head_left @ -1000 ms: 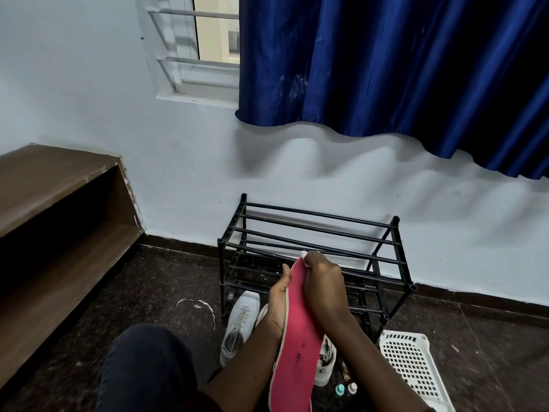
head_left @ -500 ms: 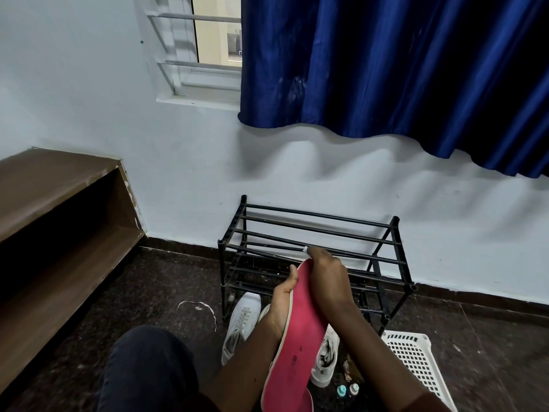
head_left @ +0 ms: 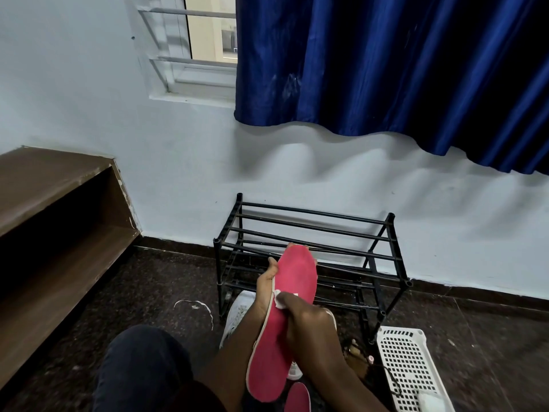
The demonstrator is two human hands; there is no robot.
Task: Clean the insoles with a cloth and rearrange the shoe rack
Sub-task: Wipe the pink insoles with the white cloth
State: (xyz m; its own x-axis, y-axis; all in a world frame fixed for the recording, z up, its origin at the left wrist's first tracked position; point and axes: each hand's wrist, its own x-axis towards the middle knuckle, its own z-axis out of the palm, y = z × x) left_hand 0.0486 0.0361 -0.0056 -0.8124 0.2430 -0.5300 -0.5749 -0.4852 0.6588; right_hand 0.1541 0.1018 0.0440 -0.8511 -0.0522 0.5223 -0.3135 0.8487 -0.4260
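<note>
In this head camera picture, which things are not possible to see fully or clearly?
Head view only.
1. White cloth: mostly under the right hand; only a corner shows.
2. Second pink insole: cut off by the bottom edge.
3. White sneaker: partly covered by the left hand and the large pink foam insole.
4. Small objects beside the white perforated plastic basket: blurred, too small to identify.

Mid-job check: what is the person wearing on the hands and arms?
Nothing that shows. The left hand and right hand are bare, with no gloves, rings or watch, and no sleeve reaches either forearm. The only clothing clearly in view is the dark navy trouser knee.
</note>
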